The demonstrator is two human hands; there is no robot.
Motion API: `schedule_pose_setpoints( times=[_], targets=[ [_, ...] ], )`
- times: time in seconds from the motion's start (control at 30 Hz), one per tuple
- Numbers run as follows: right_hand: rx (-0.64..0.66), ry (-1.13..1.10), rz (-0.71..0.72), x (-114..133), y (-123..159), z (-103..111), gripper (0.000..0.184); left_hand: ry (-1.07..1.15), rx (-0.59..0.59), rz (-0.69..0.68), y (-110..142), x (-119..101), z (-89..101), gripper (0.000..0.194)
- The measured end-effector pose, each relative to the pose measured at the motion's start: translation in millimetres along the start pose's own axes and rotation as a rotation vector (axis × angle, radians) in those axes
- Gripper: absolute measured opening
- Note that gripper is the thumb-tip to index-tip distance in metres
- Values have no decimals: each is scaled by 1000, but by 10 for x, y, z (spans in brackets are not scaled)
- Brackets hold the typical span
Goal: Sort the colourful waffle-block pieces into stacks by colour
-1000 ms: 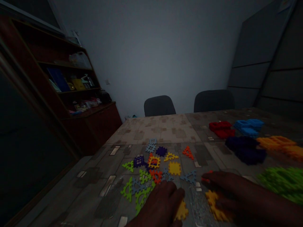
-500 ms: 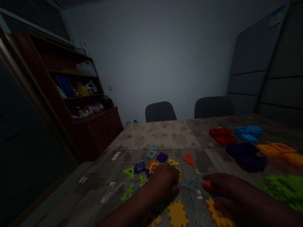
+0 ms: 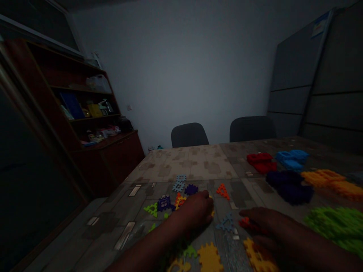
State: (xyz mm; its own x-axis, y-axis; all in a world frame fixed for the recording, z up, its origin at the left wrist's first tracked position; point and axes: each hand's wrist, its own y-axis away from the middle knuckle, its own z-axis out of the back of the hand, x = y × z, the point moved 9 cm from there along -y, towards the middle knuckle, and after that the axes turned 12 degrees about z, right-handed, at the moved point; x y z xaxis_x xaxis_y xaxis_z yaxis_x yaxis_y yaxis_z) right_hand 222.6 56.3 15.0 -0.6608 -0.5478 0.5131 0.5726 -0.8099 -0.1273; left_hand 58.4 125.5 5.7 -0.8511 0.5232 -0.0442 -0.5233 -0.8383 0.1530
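Over the scattered notched plastic building pieces is my left hand (image 3: 197,207), its fingers curled down. A yellow building piece (image 3: 212,212) shows at its fingertips, mostly hidden by the hand. My right hand (image 3: 270,226) is bent around a red building piece (image 3: 246,223), with much of the piece covered by the fingers. Between the hands lies a grey-blue triangle piece (image 3: 227,223). An orange triangle (image 3: 223,191) sits beyond it. Close to the left hand are a dark purple piece (image 3: 191,189), a purple square frame (image 3: 164,203) and a green triangle (image 3: 151,209).
Stacks of pieces stand on the right: red (image 3: 261,162), blue (image 3: 292,159), purple (image 3: 289,186), orange (image 3: 330,180) and green (image 3: 337,226). Yellow pieces (image 3: 210,257) lie at the near edge. Two chairs (image 3: 189,134) stand behind the patterned table (image 3: 193,162); a shelf cabinet (image 3: 119,153) is at left.
The view has shifted slightly, moving the scene a little leftward. My left hand has moved a little forward over the yellow pieces. My right hand stays by the red piece.
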Motion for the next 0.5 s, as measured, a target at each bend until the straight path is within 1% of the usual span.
schedule_pose_setpoints(
  times=[0.07, 0.13, 0.2, 0.27, 0.37, 0.43, 0.5],
  targets=[
    [48, -15, -2, 56, -1, -17, 38, 6, 8, -23, -4, -21, 0, 24],
    [34, -39, -4, 30, 13, -25, 41, 15, 16, -47, -21, -44, -14, 21],
    [7, -54, -7, -88, 38, -65, 42, 31, 14, -58, -58, -50, -29, 18],
    [18, -66, -7, -248, 64, -157, 42, 66, -11, -42, -109, -18, -18, 18],
    [50, -68, 6, -413, 89, -275, 46, 170, -74, 12, -159, 92, 63, 27],
    [29, -42, 2, -422, 88, -262, 53, 273, -107, 39, -122, 164, 132, 34],
    [24, -11, -19, -367, 76, -226, 57, 388, -107, 57, -4, 208, 163, 39]
  ],
)
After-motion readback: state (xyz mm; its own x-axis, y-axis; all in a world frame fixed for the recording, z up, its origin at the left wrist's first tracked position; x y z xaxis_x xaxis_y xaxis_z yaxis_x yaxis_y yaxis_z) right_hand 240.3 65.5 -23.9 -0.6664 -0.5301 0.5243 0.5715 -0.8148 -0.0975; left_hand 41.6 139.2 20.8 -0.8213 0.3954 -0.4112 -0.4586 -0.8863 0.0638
